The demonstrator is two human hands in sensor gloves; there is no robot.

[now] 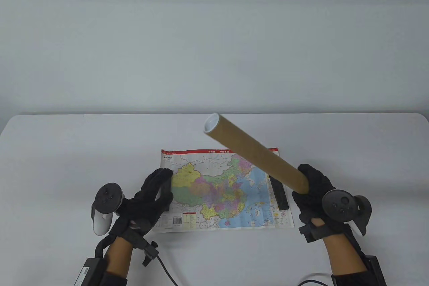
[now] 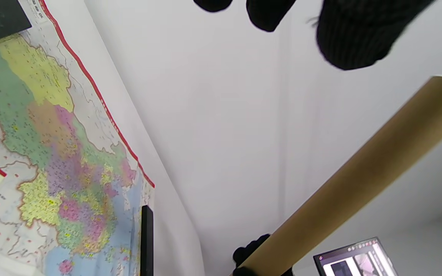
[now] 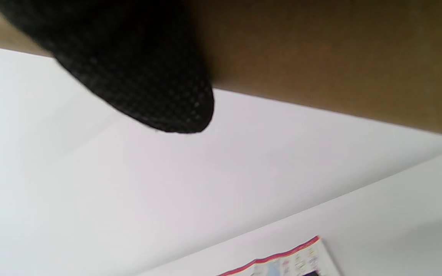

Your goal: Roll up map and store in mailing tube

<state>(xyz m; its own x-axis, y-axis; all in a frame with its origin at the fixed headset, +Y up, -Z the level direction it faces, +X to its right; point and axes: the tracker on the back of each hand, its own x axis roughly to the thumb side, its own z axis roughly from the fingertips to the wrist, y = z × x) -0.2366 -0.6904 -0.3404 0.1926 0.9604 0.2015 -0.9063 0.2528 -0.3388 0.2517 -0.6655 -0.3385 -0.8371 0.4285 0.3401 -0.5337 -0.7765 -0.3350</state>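
Observation:
A colourful map (image 1: 221, 192) lies flat on the white table (image 1: 67, 152). It also shows in the left wrist view (image 2: 52, 153). My right hand (image 1: 313, 195) grips the near end of a brown cardboard mailing tube (image 1: 258, 155) and holds it tilted above the map's right part, its white-capped end pointing up and left. The tube crosses the left wrist view (image 2: 359, 184) and fills the top of the right wrist view (image 3: 320, 50). My left hand (image 1: 152, 195) rests on the map's left edge, over a black bar (image 1: 165, 195).
A second black bar (image 1: 280, 192) lies on the map's right edge under the tube. Cables (image 1: 167, 269) run off the table's front edge. A screen (image 2: 355, 258) shows at the bottom of the left wrist view.

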